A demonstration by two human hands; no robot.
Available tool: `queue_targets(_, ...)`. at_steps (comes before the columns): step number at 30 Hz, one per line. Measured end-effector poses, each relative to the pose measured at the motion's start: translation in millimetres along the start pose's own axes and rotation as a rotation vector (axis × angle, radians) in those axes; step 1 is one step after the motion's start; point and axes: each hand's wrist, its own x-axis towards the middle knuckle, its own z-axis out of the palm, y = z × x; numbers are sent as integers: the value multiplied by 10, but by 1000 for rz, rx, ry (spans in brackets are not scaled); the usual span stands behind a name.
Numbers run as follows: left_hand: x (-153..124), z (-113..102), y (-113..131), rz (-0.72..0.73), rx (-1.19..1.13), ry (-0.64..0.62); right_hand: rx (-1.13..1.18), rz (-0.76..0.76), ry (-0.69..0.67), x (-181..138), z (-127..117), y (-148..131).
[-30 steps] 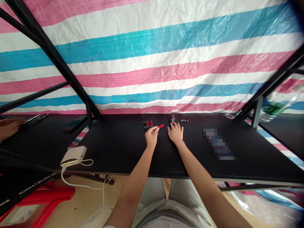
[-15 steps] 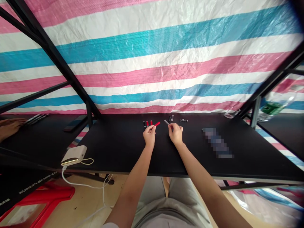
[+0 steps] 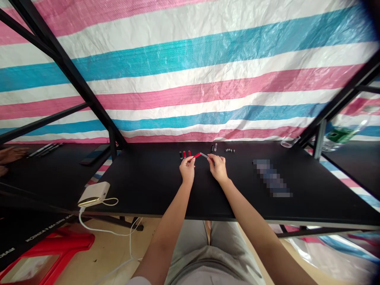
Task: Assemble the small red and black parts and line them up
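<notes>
My left hand [image 3: 187, 168] is closed in a pinch on a short red pen piece [image 3: 197, 155] that points right. My right hand [image 3: 217, 167] pinches a thin clear-grey pen piece [image 3: 204, 155] that points left, its tip close to the red one. Both hands hover just above the black table [image 3: 154, 186], near its far edge. Behind my left hand stand three small caps [image 3: 184, 154], one black and two red. Two more small dark and clear pieces [image 3: 214, 148] stand behind my right hand, with a row of tiny metal parts [image 3: 230, 151] to their right.
A blurred flat object [image 3: 271, 178] lies on the table's right side. A white power bank [image 3: 94, 193] with a cable sits at the left corner. Another person's hand [image 3: 10, 154] rests on the neighbouring left table by pens [image 3: 44, 149] and a phone [image 3: 95, 153]. A red stool [image 3: 44, 247] stands below.
My right hand lifted off the table, picked up the clear-grey piece and brought it left towards the red piece. My left hand barely shifted.
</notes>
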Motion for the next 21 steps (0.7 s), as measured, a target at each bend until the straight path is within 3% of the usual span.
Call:
queue_targets(5, -8, -9, 44, 25, 7, -30, -8, -4, -30, 3, -6, -9)
queue_targets(9, -46, 0, 116, 88, -16, -224, -2, -12, -32, 1, -4, -6)
queue_targets(21, -66, 27, 110, -44, -85, -460, -41, 27, -45, 8, 1, -2)
